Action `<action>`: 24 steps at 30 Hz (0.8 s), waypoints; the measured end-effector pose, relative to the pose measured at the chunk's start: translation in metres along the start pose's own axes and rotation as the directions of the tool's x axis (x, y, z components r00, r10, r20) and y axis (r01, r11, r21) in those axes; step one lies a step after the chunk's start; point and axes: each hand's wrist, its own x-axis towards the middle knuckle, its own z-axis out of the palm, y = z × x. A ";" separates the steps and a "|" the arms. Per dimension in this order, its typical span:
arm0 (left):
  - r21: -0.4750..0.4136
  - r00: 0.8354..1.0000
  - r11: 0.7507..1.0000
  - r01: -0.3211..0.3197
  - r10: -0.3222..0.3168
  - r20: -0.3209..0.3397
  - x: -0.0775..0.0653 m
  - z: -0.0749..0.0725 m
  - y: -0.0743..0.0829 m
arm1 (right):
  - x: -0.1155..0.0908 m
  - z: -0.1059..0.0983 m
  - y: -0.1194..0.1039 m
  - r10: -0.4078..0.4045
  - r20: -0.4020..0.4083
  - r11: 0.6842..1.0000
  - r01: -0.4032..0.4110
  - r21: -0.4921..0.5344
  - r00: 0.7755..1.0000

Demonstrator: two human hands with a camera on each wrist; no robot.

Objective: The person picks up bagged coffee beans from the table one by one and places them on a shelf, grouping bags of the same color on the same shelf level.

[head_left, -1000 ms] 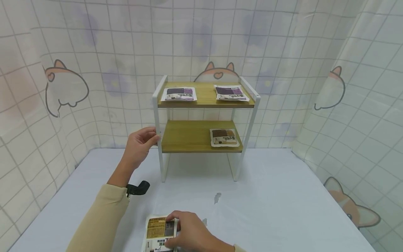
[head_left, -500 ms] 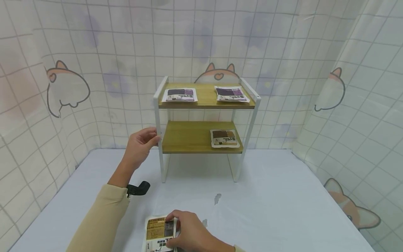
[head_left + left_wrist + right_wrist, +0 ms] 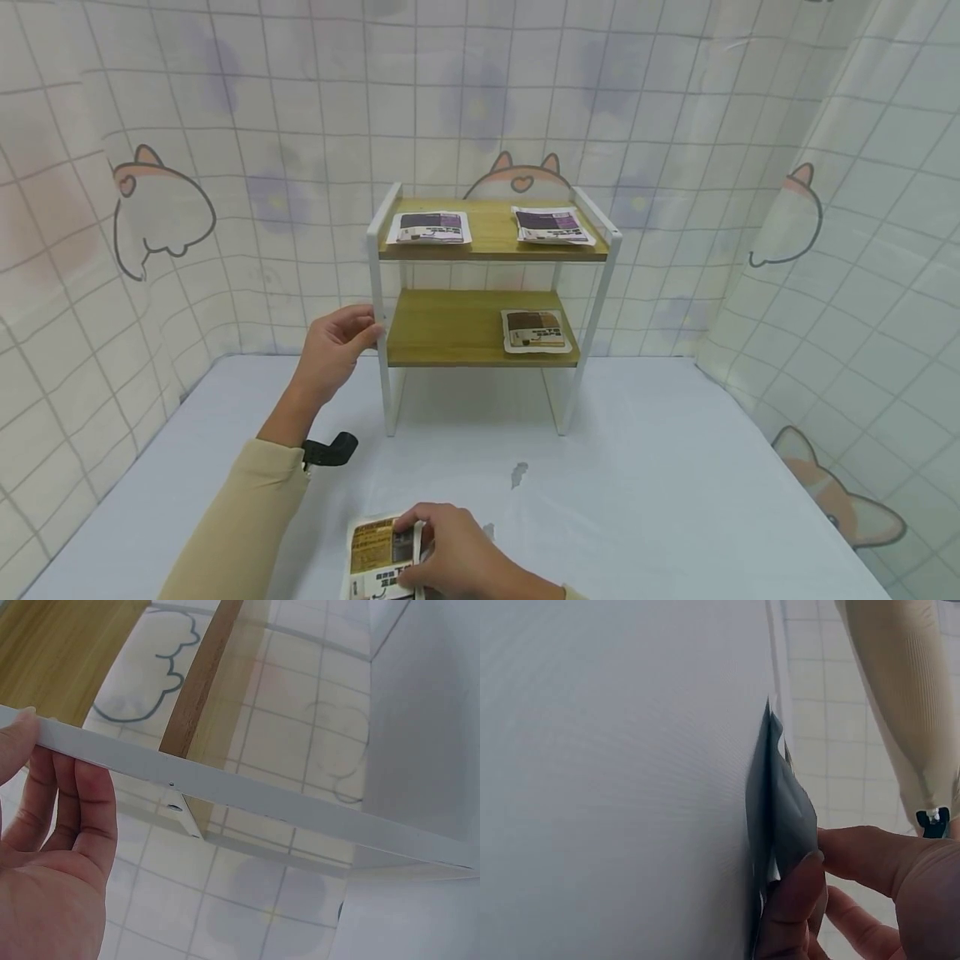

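Observation:
On the left in the head view, my left hand [image 3: 330, 346] pinches the white side post [image 3: 378, 292] of a two-tier shelf rack. The left wrist view has the thumb on one side of the post [image 3: 112, 750] and the fingertips curled on the other. Near the table's front edge, my right hand [image 3: 457, 550] grips the right side of a flat foil packet [image 3: 372, 546] with a gold and white printed label. In the right wrist view, thumb and fingers pinch this packet [image 3: 793, 810] close over the table, and a second grey layer [image 3: 759, 795] lies right beneath it.
The rack's wooden upper shelf [image 3: 487, 221] carries a purple-labelled packet at left [image 3: 430, 228] and another at right [image 3: 553, 226]. A brown-labelled packet [image 3: 536, 332] lies at the right of the lower shelf [image 3: 446, 329]. Patterned curtains [image 3: 300, 125] border the white tabletop [image 3: 645, 475].
The scene sits slightly lower in the head view. Both hands keep the same hold, on the post and on the packet.

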 end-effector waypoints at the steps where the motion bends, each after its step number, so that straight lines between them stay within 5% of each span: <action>1: -0.002 1.000 1.000 -0.002 0.002 0.000 0.000 0.000 0.000 | 0.000 0.000 0.000 -0.004 -0.002 1.000 0.004 0.001 1.000; 24: -0.002 1.000 1.000 -0.005 0.005 0.000 -0.001 0.000 0.002 | -0.002 -0.004 0.001 0.017 -0.015 0.989 -0.015 0.145 1.000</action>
